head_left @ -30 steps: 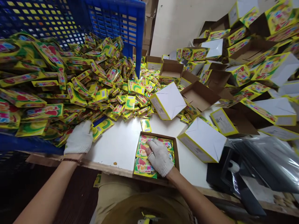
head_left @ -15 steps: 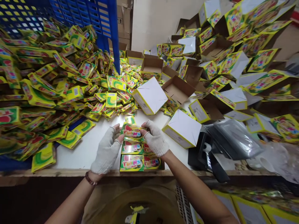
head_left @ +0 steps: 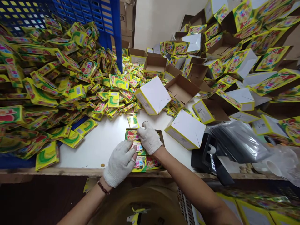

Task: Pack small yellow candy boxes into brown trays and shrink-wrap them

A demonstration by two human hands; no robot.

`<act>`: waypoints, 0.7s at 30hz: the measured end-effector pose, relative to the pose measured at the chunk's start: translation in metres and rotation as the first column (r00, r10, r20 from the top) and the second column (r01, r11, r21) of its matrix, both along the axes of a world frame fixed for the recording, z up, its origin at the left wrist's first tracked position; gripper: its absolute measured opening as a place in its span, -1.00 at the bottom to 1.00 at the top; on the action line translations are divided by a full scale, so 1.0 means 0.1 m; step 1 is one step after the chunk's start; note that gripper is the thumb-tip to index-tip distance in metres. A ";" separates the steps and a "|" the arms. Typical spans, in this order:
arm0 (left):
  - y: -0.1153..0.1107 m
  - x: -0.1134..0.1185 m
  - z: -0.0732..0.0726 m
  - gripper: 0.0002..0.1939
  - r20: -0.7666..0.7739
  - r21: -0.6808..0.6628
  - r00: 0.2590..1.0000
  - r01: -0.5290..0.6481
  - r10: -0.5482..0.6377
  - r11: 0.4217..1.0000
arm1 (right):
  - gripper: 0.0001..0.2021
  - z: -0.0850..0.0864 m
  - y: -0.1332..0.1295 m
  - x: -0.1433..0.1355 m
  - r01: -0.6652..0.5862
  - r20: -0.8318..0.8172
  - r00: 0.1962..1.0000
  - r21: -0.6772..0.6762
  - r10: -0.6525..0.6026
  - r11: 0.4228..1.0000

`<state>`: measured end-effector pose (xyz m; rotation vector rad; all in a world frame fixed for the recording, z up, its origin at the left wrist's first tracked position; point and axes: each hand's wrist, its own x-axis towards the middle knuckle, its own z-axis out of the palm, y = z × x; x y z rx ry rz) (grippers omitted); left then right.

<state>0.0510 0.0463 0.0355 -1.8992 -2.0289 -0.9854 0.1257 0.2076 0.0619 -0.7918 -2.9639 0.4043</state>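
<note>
A small open carton (head_left: 160, 135) lies at the table's front edge, holding rows of flat yellow-green packs printed "TWINS". My left hand (head_left: 120, 163), in a white fingerless glove, lies over the carton's left side, its fingers resting on the middle packs. My right hand (head_left: 150, 139), gloved the same way, reaches over the far end with fingers apart, touching the far "TWINS" pack (head_left: 131, 135). That pack sits inside the carton. The packs under my right palm are hidden. Just beyond the carton lies a loose pack (head_left: 133, 121).
Left, a large heap of packs (head_left: 67, 62) spills from a blue plastic crate (head_left: 118, 37). Many cartons pile up at the right, one white-bottomed carton (head_left: 185, 128) close to my right hand. A black tape dispenser (head_left: 208, 156) and clear plastic bags (head_left: 241, 140) lie front right.
The pack held between both hands has gone down into the carton's far end. My left hand has moved right and nearer, over the packs; my right hand has come over the far end.
</note>
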 end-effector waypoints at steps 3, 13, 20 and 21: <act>0.00 0.00 0.04 -0.84 -0.065 -0.050 0.998 0.005 -0.009 0.999 | -0.77 0.02 -0.02 -0.01 -0.149 0.123 0.982 0.057 0.141 0.987; -0.08 0.19 0.15 -0.83 -0.014 -0.127 0.999 0.040 -0.042 0.991 | -0.78 -0.09 -0.04 0.11 -0.189 -0.127 0.976 -0.081 0.178 0.979; -0.44 -0.72 0.04 -0.79 0.014 -0.164 0.854 -0.511 0.520 0.844 | -0.78 -0.15 -0.33 0.18 -0.262 -0.138 0.958 -0.077 0.250 0.962; -0.51 -0.90 0.04 -0.75 -0.108 -0.280 0.772 -0.628 0.626 0.726 | -0.79 -0.15 -0.33 0.17 -0.259 -0.134 0.960 -0.086 0.247 0.962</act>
